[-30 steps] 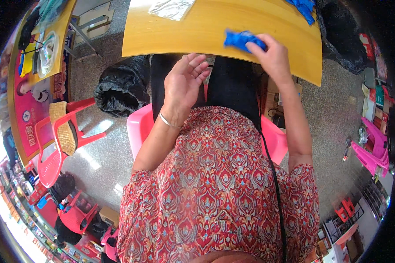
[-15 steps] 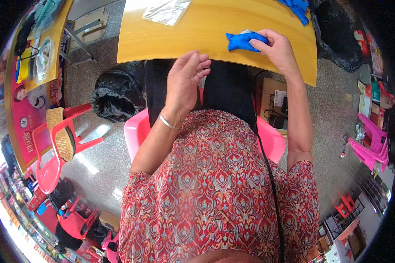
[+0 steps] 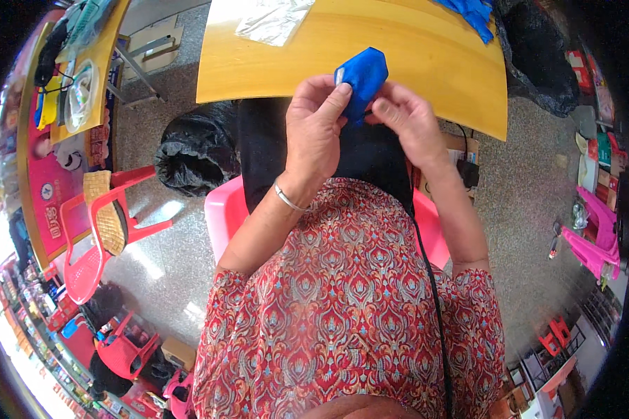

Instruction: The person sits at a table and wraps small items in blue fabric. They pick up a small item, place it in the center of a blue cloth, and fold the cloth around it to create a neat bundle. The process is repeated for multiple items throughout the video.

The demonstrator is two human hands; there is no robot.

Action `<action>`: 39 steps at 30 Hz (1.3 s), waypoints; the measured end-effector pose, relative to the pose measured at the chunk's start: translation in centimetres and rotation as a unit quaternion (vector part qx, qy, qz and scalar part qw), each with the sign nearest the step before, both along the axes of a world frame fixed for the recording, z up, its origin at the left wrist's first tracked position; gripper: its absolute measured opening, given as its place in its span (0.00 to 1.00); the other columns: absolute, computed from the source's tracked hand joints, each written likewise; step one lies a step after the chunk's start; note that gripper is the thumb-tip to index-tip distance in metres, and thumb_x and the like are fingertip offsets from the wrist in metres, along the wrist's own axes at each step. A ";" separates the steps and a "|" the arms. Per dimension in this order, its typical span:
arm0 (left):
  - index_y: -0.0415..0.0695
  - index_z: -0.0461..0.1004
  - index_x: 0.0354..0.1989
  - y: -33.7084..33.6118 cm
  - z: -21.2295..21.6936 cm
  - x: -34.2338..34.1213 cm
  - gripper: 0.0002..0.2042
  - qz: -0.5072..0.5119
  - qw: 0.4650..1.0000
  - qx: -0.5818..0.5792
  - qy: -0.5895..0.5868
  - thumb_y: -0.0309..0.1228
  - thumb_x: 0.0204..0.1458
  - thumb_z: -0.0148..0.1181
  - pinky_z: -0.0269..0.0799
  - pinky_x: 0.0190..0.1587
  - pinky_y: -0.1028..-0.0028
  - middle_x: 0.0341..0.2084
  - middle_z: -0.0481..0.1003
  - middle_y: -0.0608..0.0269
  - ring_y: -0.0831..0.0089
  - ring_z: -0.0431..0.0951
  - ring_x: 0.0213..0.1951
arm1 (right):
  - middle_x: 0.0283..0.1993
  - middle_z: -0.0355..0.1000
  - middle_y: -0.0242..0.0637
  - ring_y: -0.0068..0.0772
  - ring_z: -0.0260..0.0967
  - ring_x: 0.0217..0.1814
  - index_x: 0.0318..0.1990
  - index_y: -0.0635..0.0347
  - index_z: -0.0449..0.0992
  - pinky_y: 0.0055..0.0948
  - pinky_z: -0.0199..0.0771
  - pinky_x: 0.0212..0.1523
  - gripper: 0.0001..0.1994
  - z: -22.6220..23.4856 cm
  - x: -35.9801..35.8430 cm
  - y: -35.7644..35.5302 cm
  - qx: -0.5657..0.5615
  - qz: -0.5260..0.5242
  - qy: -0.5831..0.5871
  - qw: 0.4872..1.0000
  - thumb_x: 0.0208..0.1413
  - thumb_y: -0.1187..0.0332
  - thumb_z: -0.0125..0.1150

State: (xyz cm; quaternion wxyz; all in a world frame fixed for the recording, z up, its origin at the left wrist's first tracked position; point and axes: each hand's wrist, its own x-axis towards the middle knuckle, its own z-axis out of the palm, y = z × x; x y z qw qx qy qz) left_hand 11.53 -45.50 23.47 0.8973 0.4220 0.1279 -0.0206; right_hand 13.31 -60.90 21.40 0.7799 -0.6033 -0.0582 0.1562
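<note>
You held the blue folded fabric piece (image 3: 362,80) with both hands, raised just above the near edge of the yellow wooden counter (image 3: 426,56). Your left hand (image 3: 318,133) had its grip closed on the piece's left lower side, with the thumb and fingertips (image 3: 342,91) pinched against the fabric. Your right hand (image 3: 405,119) had its grip closed on the lower right edge of the same piece, just beside the left hand. The piece showed an angular, roughly hexagonal outline and stood tilted, its upper end over the counter. A clear plastic bag (image 3: 272,21) lay flat on the far left part of the counter, well apart from your hands. More blue fabric (image 3: 472,10) lay at the far right edge. A black bag (image 3: 196,150) sat on the floor beside your pink chair (image 3: 220,209).
</note>
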 end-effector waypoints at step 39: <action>0.36 0.72 0.36 -0.3 -0.6 -0.6 0.06 0.176 0.946 0.231 -0.141 0.26 0.55 0.59 0.69 0.31 0.85 0.27 0.75 0.67 0.85 0.72 0.27 | 0.39 0.73 0.34 0.19 0.71 0.38 0.51 0.68 0.70 0.19 0.73 0.39 0.19 2.8 -4.1 2.9 0.020 -0.049 -0.055 0.997 0.56 0.66 0.61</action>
